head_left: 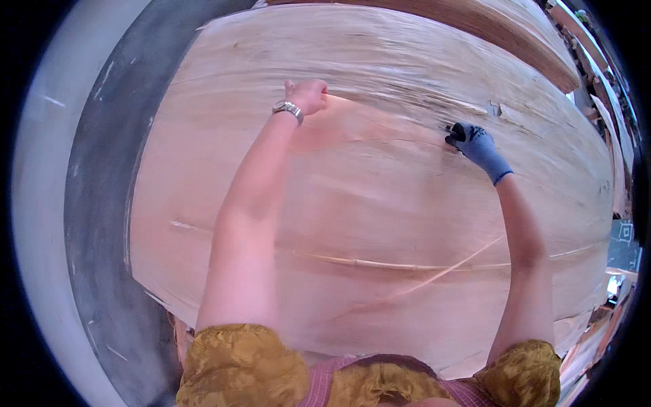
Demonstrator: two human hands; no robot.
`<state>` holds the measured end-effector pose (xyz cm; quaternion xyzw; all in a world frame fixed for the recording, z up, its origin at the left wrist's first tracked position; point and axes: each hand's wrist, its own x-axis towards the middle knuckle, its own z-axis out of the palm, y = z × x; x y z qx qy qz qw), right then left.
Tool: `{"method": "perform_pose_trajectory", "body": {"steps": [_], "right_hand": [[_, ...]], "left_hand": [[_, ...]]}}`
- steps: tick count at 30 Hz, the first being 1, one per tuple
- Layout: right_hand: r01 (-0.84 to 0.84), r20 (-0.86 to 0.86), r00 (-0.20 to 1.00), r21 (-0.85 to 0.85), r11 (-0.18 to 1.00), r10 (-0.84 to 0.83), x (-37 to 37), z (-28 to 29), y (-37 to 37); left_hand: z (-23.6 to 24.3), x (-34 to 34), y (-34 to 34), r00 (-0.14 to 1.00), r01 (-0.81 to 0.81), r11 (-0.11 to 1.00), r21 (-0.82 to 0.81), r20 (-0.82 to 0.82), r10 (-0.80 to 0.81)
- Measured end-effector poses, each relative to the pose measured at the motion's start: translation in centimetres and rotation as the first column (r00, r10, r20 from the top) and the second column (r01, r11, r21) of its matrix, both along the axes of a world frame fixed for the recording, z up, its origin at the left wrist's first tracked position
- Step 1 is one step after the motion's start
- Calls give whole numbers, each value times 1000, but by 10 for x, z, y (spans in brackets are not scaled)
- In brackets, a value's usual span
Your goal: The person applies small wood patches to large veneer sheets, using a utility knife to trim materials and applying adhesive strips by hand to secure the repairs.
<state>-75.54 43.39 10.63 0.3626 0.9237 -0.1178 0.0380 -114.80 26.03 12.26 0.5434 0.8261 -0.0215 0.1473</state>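
Observation:
My bare left hand point(306, 95), with a metal watch at the wrist, has its fingers closed on the edge of a thin, pinkish veneer piece point(366, 122) on a broad sheet of pale wood veneer point(366, 203). To the right and a little lower, my right hand point(475, 146), in a grey-blue glove with black fingers, is closed at the same piece's far end, around a small dark object that I cannot make out. Streaky, rippled grain and a small torn patch point(495, 108) lie just beyond it.
A dark grey floor point(102, 203) runs along the left, beside a paler band point(41, 203). A brown strip of wood point(475, 37) lies along the far edge. More veneer pieces and scraps point(607, 129) are heaped at the right.

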Motion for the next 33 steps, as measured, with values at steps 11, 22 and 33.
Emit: {"method": "perform_pose_trajectory", "body": {"steps": [11,22,33], "right_hand": [[80,-523,802,-385,919,-289,164,79,-99],[689,-230,-619,301,-659,-751,763,-16,-729],[769,189,-612,368,-522,-768,849,-117,-964]], "left_hand": [[81,111,-91,961,275,616,738,-240,-141],[24,318,-121,772,423,699,577,175,-612],[-16,674,-246,434,691,486,535,230,-871]]}}
